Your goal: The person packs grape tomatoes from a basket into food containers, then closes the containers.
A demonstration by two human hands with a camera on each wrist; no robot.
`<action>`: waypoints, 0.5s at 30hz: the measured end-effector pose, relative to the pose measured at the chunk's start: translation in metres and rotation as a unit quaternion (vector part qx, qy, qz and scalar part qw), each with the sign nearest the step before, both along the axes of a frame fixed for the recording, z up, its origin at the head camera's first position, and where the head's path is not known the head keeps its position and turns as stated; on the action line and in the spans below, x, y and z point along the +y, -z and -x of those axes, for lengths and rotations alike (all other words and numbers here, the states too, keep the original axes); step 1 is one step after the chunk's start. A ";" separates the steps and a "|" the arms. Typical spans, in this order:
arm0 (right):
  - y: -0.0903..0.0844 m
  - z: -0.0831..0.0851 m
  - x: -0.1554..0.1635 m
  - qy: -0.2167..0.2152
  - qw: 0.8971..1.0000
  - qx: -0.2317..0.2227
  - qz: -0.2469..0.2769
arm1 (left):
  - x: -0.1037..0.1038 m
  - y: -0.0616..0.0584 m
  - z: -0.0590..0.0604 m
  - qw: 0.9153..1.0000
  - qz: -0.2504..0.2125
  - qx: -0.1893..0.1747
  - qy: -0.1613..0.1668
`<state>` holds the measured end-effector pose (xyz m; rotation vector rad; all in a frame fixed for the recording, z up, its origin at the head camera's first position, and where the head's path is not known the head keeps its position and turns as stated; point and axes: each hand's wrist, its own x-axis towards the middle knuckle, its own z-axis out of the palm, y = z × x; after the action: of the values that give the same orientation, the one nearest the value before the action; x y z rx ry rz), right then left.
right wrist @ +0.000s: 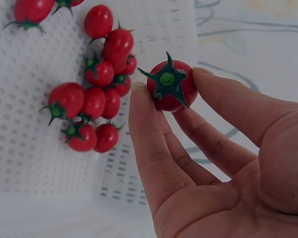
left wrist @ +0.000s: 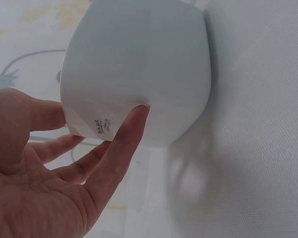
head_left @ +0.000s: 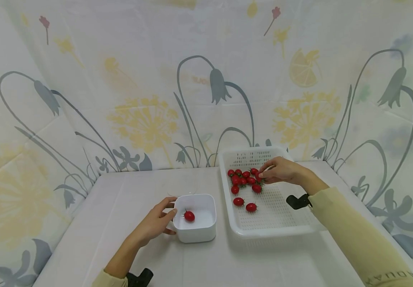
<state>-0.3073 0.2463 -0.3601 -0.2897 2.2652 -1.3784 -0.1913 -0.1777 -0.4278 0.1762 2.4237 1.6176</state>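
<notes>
The right hand pinches one cherry tomato between thumb tip and fingertips, narrow grip, green star-shaped calyx turned toward the wrist camera; the light pinch suits a smooth, glossy, round fruit that would bruise under a harder squeeze. In the head view this hand sits over the far part of the white basket, just at 3 o'clock of the cluster of tomatoes. Most of them lie bunched together and touching; two more lie apart at about 6 o'clock of the bunch, nearer the person. The basket is shallow, rectangular plastic, its floor and walls pierced with rows of small slots.

The left hand rests against the white bowl, thumb and fingers spread loosely round its left wall, apparently to steady it; the grip is wide and light. The bowl is a smooth, rounded-square tub with a small printed mark on its side. One tomato in the bowl lies on its floor. Bowl and basket stand side by side on a white cloth-covered table, the bowl at 9 o'clock of the basket.
</notes>
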 end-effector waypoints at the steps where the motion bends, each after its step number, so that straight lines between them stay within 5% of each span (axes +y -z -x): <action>1: -0.001 -0.001 -0.001 -0.001 1.000 0.000 0.001 | 0.000 0.000 0.000 1.000 0.000 0.000 0.000; 15: -0.013 -0.016 -0.013 -0.008 1.000 0.018 -0.001 | 0.001 -0.002 -0.001 1.000 -0.002 -0.003 0.001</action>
<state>-0.2914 0.2328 -0.3474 -0.3341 2.2877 -1.3718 -0.1903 -0.1770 -0.4257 0.1742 2.4145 1.6199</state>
